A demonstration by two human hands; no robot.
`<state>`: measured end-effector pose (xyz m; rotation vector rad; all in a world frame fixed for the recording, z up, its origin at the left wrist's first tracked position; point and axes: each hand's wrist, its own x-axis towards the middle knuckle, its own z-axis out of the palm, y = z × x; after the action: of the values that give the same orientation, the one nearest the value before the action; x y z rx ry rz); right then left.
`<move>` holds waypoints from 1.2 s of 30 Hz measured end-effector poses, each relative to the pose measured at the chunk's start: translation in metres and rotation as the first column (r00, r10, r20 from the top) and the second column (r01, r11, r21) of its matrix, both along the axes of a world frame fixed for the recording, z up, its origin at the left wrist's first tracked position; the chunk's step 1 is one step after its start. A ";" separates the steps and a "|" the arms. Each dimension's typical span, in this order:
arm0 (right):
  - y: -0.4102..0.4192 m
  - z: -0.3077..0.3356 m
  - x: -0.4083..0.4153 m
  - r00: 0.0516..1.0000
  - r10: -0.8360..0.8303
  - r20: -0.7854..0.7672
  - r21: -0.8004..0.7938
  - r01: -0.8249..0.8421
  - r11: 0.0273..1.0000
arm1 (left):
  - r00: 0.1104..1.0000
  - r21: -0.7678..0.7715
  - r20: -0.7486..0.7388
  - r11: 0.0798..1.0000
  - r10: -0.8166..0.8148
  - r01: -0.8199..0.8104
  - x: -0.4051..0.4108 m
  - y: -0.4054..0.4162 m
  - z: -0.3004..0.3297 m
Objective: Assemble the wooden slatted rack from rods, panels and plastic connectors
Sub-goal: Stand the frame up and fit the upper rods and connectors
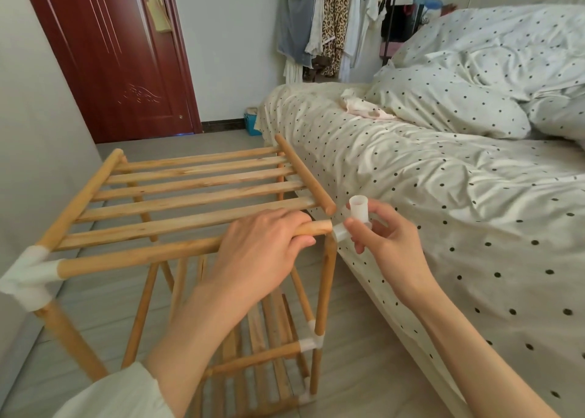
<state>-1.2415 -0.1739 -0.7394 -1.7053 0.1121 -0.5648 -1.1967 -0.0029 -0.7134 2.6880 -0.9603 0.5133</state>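
The wooden rack (177, 193) stands on the floor between a wall and a bed, its slatted top panel level. My left hand (262, 253) grips the near front rod (133, 256) close to its bare right end. My right hand (383, 240) holds a translucent white plastic connector (356, 215) just right of that rod end, one socket pointing up and another facing the rod. A white connector (28, 275) joins the near left corner. The near right upright (326, 291) rises from a lower connector (311, 343) beside the lower slatted shelf (262, 370).
A bed (443, 196) with polka-dot bedding runs along the right, touching the rack's far right side. A grey wall (31, 133) is at the left. A dark red door (120, 53) and hanging clothes (329, 22) stand beyond. The floor is pale tile.
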 end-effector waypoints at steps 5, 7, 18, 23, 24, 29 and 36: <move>0.003 -0.001 0.006 1.000 -0.012 0.023 0.039 0.011 0.999 | 1.000 -0.001 0.006 1.000 0.012 -0.012 0.000 0.002 -0.001; 0.005 -0.001 0.007 0.999 -0.005 0.040 0.039 0.003 0.999 | 1.000 0.008 0.001 1.000 0.012 -0.012 0.001 0.004 -0.001; 0.007 0.005 -0.003 0.997 0.055 0.054 -0.026 -0.054 0.998 | 0.993 0.043 -0.109 0.998 -0.045 0.050 0.003 0.005 0.009; 0.011 0.000 -0.004 1.000 0.017 0.010 -0.121 -0.015 0.993 | 0.994 0.042 -0.106 0.999 -0.030 0.035 0.002 0.003 0.009; 0.012 0.000 -0.002 1.000 -0.007 0.002 -0.125 0.007 0.992 | 0.994 0.046 -0.102 0.998 -0.030 0.035 0.001 0.002 0.009; 0.014 0.001 0.003 0.999 -0.024 -0.026 0.005 0.024 1.000 | 0.993 0.051 -0.112 0.998 -0.033 0.039 0.002 0.005 0.010; 0.012 0.002 0.007 0.995 0.004 -0.101 0.193 0.016 0.981 | 0.995 0.041 -0.090 0.998 -0.044 0.048 0.003 0.008 0.008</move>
<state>-1.2345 -0.1617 -0.7372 -1.5438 0.2371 -0.4568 -1.1933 0.0054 -0.7059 2.6941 -1.0174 0.3646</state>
